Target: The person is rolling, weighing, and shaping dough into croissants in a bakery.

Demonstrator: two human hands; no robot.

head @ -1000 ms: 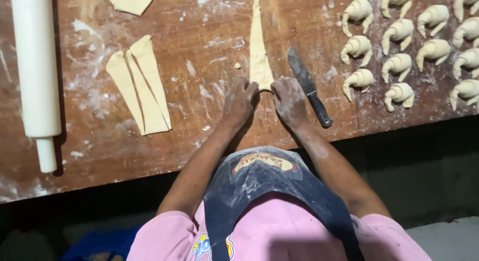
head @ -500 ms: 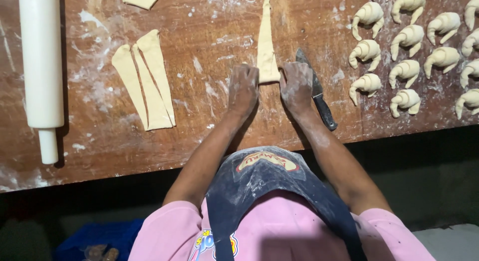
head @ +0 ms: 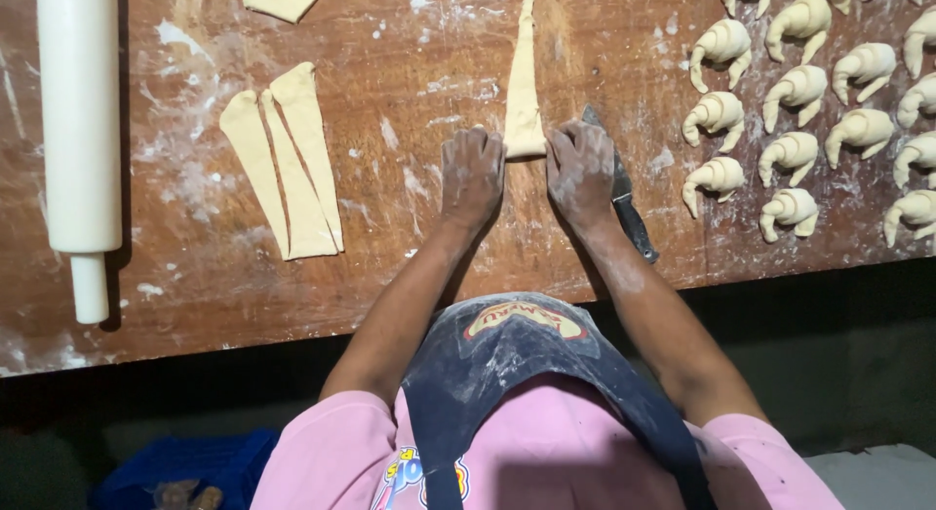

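Flanking dough triangle (head: 524, 91), hands: left (head: 472, 174), right (head: 580, 169); knife (head: 624, 193) adjacent.

A bakery: floured wooden table (head: 195, 286), rolling pin (head: 80, 130), rows of shaped croissants (head: 809, 100).

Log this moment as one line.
left hand and right hand: on dough triangle base | knife: under right hand | rolled croissants: right

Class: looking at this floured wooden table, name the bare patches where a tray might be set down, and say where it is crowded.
Bare wood lies between the rolling pin and the cut dough triangles, and between those triangles and the left hand. The near table edge is also free. The right side is crowded with shaped croissants, beside the knife and right hand.
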